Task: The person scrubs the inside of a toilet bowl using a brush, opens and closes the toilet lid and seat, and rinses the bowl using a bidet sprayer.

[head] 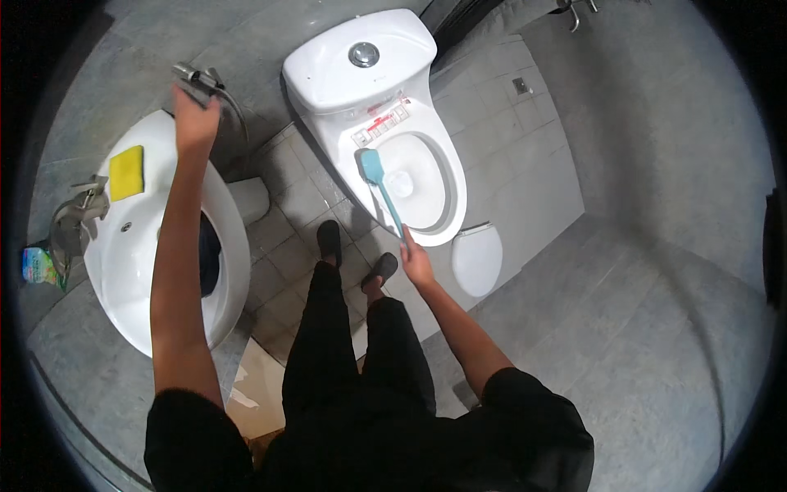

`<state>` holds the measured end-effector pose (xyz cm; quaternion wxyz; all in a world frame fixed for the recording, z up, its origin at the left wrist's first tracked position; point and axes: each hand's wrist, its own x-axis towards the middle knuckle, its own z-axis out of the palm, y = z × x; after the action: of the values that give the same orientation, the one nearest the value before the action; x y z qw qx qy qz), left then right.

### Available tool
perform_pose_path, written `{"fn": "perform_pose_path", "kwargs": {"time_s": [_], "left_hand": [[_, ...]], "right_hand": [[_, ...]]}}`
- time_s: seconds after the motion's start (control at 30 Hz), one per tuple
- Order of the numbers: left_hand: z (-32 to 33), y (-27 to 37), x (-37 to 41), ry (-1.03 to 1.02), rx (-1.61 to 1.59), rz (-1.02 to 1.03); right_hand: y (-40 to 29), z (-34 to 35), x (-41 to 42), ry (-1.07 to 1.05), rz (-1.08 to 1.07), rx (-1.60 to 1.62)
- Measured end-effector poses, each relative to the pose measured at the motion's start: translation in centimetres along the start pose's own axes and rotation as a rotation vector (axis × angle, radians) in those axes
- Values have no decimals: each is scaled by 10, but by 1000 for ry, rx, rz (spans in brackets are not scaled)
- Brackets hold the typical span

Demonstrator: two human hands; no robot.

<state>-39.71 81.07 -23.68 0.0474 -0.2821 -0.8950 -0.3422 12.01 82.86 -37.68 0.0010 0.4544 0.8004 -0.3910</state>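
Note:
My right hand (417, 261) is closed round the handle of a light blue toilet brush (372, 167). The brush head lies over the left side of the rim of the white toilet (456, 203), whose bowl is uncovered. Up at the wall, my left hand (197, 117) is at a metal bidet sprayer or its holder (195, 77), from which a hose hangs. The hand is slightly blurred, and whether it grips the fitting cannot be told. My left forearm passes over the white washbasin (237, 258).
A yellow sponge (126, 173) lies on the basin's edge near a metal faucet (89, 203). A colourful packet (42, 267) is at the far left. The detached-looking white toilet lid or seat (478, 261) is right of the bowl. A drain (522, 85) is in the tiled floor.

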Motion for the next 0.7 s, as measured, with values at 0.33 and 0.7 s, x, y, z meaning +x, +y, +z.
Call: {"fn": "perform_pose_path", "kwargs": {"time_s": [0.33, 0.7], "left_hand": [[-62, 40, -84, -298, 504, 583], [-52, -1, -79, -227, 500, 514]], "right_hand": [[17, 48, 38, -71, -15, -56], [65, -42, 130, -205, -102, -586]]}}
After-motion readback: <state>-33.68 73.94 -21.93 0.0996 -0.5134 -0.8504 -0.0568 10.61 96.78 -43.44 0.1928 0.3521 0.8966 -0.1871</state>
